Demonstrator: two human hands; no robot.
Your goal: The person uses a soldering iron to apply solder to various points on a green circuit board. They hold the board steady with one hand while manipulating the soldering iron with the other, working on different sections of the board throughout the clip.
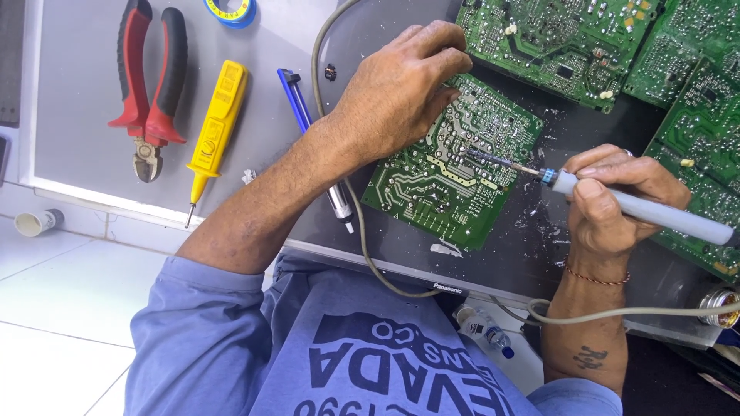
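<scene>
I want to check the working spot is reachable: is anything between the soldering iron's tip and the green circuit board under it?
Nothing visible is. The soldering iron in the right hand has its tip right at the circuit board. The left hand rests on the board's upper edge, clear of the tip.

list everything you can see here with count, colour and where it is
small circuit board: 1, green, centre of the dark surface, under the left hand
other circuit boards: several, green, upper right
soldering iron: 1, grey with blue collar, in the right hand, tip on the small circuit board
cable: 1, grey, looping from the top down past the board
pliers: 1, red and black handles, upper left
tester screwdriver: 1, yellow, beside the pliers
desoldering pump: 1, blue and silver, partly under the left forearm
tape roll: 1, blue and yellow, top edge
small bottle: 1, clear, blue cap, bottom centre
left hand: 1, resting on the small circuit board
right hand: 1, gripping the soldering iron
</scene>
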